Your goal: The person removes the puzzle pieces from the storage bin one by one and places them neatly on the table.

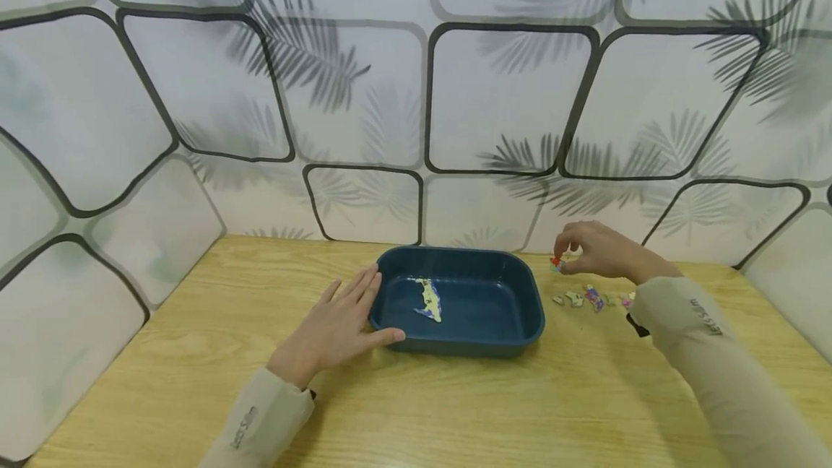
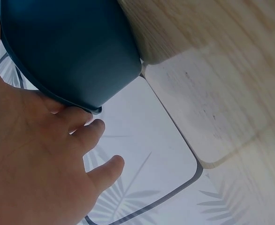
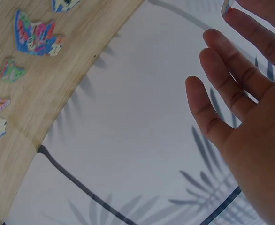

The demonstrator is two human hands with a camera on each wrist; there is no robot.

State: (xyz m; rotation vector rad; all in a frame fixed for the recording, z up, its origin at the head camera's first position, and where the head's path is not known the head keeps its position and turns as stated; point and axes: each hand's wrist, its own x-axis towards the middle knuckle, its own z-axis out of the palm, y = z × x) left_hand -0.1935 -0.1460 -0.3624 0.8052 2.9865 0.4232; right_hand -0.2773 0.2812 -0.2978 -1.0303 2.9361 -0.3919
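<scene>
A dark blue rectangular basin (image 1: 458, 347) stands on the wooden table, and an irregular cream and blue piece (image 1: 430, 300) lies inside it toward the left. Along the basin's left side rests my left hand (image 1: 338, 331), fingers straight and thumb over the front rim; the left wrist view shows the fingers against the basin's outer edge. Between thumb and fingertips my right hand (image 1: 601, 250) pinches a small colourful puzzle-like piece (image 1: 555, 263), right of the basin near the wall. Only a sliver of that piece (image 3: 226, 6) appears in the right wrist view.
Several small irregular printed pieces, among them a purple and blue one (image 1: 594, 298) and a cream one (image 1: 574, 299), lie in a row right of the basin. A wall covering (image 1: 364, 201) with leaf patterns rises behind the table.
</scene>
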